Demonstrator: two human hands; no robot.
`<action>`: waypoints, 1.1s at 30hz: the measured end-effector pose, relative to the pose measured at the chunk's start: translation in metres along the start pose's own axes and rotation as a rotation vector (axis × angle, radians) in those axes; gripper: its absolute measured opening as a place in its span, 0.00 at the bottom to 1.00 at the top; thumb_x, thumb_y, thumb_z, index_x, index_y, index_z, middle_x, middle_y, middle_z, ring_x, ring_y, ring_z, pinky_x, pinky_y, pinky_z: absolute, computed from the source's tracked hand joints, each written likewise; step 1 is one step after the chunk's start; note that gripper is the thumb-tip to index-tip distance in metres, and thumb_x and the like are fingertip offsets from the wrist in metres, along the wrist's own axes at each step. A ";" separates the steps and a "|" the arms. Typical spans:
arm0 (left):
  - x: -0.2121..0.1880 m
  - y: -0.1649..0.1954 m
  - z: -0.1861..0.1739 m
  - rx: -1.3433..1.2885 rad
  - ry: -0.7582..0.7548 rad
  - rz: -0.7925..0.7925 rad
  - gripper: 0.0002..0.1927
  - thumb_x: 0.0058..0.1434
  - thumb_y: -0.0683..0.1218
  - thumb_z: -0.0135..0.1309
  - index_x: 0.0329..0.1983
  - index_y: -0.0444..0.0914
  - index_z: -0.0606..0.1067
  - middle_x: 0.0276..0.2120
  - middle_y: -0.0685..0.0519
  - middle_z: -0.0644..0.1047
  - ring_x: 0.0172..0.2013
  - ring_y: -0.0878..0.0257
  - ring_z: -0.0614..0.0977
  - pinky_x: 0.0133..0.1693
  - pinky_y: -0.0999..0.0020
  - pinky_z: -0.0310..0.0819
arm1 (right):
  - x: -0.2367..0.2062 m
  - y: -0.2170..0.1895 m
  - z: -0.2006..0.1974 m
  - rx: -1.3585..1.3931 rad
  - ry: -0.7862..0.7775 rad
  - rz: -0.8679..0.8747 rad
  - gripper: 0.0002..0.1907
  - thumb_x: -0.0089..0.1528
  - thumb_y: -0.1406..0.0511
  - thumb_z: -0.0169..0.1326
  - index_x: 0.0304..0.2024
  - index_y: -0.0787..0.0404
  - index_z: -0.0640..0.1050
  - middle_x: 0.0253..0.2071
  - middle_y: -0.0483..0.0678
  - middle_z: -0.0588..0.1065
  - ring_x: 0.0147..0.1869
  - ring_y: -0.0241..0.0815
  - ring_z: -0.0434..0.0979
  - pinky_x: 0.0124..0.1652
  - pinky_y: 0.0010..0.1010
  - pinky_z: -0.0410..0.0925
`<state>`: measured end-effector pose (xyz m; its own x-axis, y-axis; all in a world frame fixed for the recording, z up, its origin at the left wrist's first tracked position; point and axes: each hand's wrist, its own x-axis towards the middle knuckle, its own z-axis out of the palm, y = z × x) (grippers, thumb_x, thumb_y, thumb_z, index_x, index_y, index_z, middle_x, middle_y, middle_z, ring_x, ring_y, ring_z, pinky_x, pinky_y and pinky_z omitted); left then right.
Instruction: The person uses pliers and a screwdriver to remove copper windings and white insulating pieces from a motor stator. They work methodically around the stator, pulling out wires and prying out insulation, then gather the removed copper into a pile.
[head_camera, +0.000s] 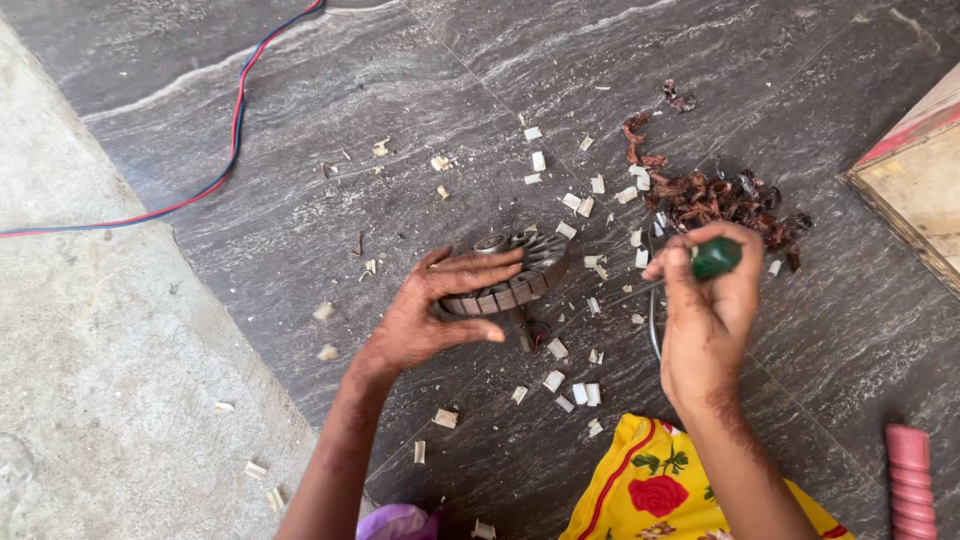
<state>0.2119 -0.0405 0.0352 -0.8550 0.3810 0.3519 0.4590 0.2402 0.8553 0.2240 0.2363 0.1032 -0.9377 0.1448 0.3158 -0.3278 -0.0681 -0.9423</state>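
Two hands work over a dark stone floor, seen from your own head looking down. Nearest you lies yellow cloth (650, 480) with a red flower print, and a pink ribbed handle (910, 480) rests at the lower right. Your left hand (425, 315) is spread open, fingers pressed against a round, slotted metal stator (515, 275) that stands on edge on the floor. Your right hand (705, 320) is closed around a green-handled tool (715, 258), its thin shaft angled toward the stator. Pale paper slips (575, 390) are scattered all around. Just beyond the right hand sits a heap of reddish-brown copper wire (720, 200). Farther left, a red and blue cable (235, 120) curves across the floor. If the tool slips from a slot, I judge its tip could jab your left fingers, since they brace so near.
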 end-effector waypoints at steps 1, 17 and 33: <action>-0.002 0.004 0.000 -0.109 0.022 -0.041 0.25 0.57 0.58 0.63 0.58 0.50 0.80 0.60 0.52 0.82 0.63 0.55 0.80 0.65 0.40 0.65 | 0.002 0.005 -0.002 0.018 -0.015 0.012 0.09 0.71 0.71 0.53 0.52 0.58 0.69 0.44 0.48 0.71 0.47 0.39 0.72 0.51 0.31 0.70; 0.013 0.023 0.021 -0.421 0.357 -0.716 0.25 0.52 0.52 0.66 0.52 0.38 0.80 0.50 0.45 0.83 0.51 0.48 0.84 0.53 0.54 0.81 | -0.004 0.030 0.023 0.014 -0.189 0.594 0.09 0.69 0.62 0.52 0.41 0.61 0.78 0.38 0.46 0.77 0.38 0.35 0.73 0.40 0.27 0.68; 0.035 0.053 0.004 -0.324 0.474 -0.378 0.25 0.58 0.61 0.64 0.54 0.46 0.80 0.59 0.58 0.72 0.64 0.51 0.74 0.61 0.52 0.75 | -0.010 0.020 0.009 0.321 -0.104 0.779 0.08 0.64 0.70 0.60 0.42 0.61 0.73 0.35 0.43 0.75 0.34 0.31 0.70 0.36 0.25 0.66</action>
<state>0.2075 -0.0104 0.0917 -0.9894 -0.1259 0.0724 0.0764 -0.0275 0.9967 0.2255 0.2246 0.0820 -0.9098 -0.1505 -0.3868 0.4141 -0.3898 -0.8225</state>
